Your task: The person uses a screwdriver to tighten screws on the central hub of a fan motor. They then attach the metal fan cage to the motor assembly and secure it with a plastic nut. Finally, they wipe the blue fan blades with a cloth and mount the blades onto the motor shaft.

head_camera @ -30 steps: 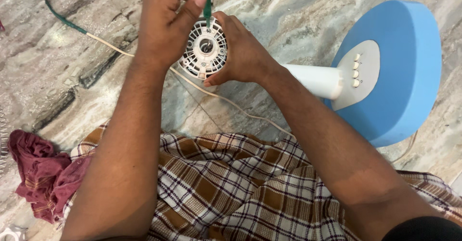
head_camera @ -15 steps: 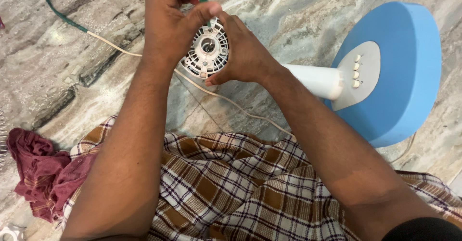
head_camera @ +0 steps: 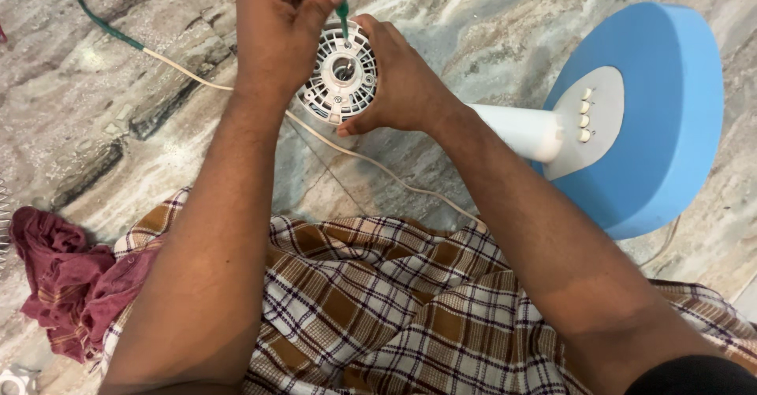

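Two hands are on the work, and I record them near to far. Nearest, the checked cloth covers my lap, with a maroon rag bunched on the stone floor at the near left. Beyond the lap, a pale cord runs across the floor under my arms toward the far left, where it joins a green lead. At the right, the blue fan base stands on edge with its white stem pointing left. My right hand is cupped around the white motor housing, fingers wrapped behind it, holding it face up at the far centre. My left hand is closed on the green screwdriver, thumb pressed along the handle. Compared with a second ago, the housing shows no shift in my right hand, while the left hand has re-gripped and the shaft now stands more upright, its tip set at the housing's upper rim. I judge the tool is now seated on a fastener there, though the screw itself is too small to confirm.
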